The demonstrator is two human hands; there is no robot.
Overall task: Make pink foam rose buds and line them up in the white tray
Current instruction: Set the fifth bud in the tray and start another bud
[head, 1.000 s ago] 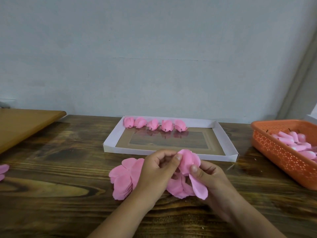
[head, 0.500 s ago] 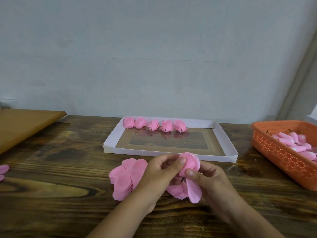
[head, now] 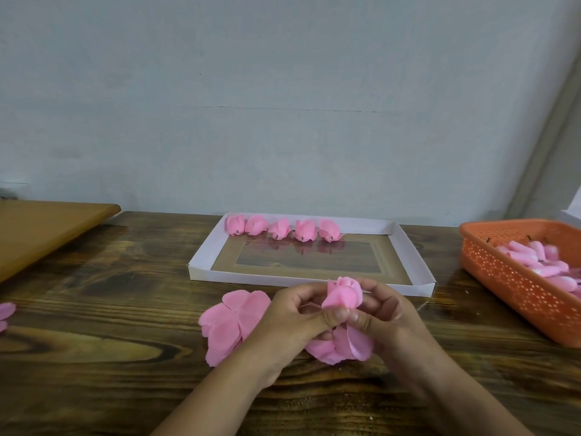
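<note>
In the head view, both hands work low in the centre of the frame, over the dark-stained wooden worktop (head: 94, 357). The left hand (head: 292, 322) and the right hand (head: 386, 316) meet around a half-formed pink foam rose bud (head: 343, 295): the thumbs and forefingers of both pinch its base, and its wrapped petals stand up above the fingertips. Loose pink foam petals (head: 345, 346) hang down below the pinch, not yet folded in. Just left of the hands, a flat stack of pink foam petal sheets (head: 232, 322) lies on the worktop.

Above the hands, in the middle of the frame, sits the shallow white cardboard tray (head: 201, 258). Five finished pink buds (head: 284, 229) stand side by side along its far wall, starting from its left corner; the right part of that wall is bare. At the right edge of the frame, an orange perforated plastic basket (head: 515, 284) holds pale pink foam pieces (head: 534, 262).

The step in hand looks like shaping the sixth bud. The next move probably calls for wrapping the hanging petals up around the core while the base stays pinched, then placing the bud just right of the fifth.
</note>
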